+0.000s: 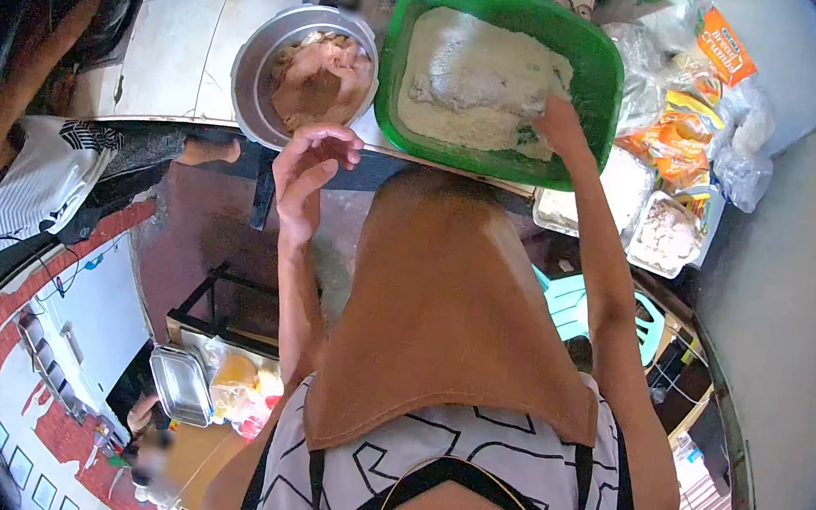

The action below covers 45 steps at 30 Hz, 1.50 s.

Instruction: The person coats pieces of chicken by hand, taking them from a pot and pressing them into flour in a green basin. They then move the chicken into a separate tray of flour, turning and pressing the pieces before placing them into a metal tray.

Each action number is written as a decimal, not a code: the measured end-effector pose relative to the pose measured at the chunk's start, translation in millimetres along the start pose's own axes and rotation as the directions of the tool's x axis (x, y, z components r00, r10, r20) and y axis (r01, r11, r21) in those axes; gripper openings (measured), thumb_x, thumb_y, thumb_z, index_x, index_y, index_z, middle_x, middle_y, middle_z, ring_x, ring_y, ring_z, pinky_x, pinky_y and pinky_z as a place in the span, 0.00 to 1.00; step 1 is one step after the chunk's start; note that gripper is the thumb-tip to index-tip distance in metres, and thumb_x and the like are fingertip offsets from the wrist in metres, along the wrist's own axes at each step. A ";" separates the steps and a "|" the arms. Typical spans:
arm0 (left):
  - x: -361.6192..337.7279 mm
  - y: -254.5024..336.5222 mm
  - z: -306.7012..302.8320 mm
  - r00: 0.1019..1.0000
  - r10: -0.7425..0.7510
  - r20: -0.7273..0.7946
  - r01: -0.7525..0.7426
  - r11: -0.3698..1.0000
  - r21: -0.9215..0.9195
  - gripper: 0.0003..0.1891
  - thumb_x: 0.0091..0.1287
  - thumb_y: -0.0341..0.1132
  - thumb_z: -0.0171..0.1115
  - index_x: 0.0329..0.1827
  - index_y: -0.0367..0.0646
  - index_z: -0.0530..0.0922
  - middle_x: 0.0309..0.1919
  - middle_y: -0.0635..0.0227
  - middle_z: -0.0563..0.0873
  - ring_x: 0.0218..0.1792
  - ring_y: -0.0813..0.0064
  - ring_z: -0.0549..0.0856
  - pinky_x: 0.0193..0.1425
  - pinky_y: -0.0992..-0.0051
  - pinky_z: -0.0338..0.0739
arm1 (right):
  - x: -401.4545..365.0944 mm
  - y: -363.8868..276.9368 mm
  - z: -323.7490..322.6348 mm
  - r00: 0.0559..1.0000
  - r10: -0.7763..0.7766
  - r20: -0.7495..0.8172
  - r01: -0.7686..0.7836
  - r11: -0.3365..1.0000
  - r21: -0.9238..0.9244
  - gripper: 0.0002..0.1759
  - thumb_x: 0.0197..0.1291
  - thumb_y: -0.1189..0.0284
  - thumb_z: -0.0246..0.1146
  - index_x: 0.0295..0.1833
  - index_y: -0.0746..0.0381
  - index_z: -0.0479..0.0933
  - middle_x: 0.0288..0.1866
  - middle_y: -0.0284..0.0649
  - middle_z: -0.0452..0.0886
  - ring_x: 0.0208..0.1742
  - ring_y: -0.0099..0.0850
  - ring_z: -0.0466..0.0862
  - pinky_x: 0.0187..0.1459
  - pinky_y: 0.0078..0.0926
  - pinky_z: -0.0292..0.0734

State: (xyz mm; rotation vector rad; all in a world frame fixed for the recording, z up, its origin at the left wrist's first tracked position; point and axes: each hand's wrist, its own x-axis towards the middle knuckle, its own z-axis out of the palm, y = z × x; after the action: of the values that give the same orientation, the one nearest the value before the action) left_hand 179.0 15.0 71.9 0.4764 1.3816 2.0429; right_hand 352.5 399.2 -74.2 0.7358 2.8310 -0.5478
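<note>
The right hand (558, 126) reached with a straight arm into the green tub (603, 86) of flour (444, 113). Its fingertips were buried, so its grip could not be told. The left hand (309, 168) hovered below the metal bowl (254, 61), fingers loosely curled, apart, empty.

Green basin (603, 86) upright, floor covered in pale flour (443, 123); one flour-coated piece (477, 87) lies mid-basin. Steel bowl (241, 70) of raw meat (322, 79) sits just left of the basin.
</note>
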 end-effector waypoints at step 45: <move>36.1 0.8 51.3 0.998 0.037 0.043 -0.039 0.997 0.059 0.20 0.59 0.33 0.56 0.53 0.30 0.77 0.46 0.52 0.83 0.42 0.65 0.81 0.49 0.68 0.75 | 122.7 -170.2 50.6 0.989 -0.145 -0.017 0.143 0.940 0.310 0.24 0.60 0.64 0.64 0.57 0.69 0.77 0.52 0.65 0.80 0.54 0.61 0.80 0.58 0.53 0.76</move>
State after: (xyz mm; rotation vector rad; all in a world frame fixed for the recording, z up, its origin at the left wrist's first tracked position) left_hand 182.9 74.7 90.9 0.5723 1.4223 2.0147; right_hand 165.1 295.1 -98.7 0.5717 2.8410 -1.0364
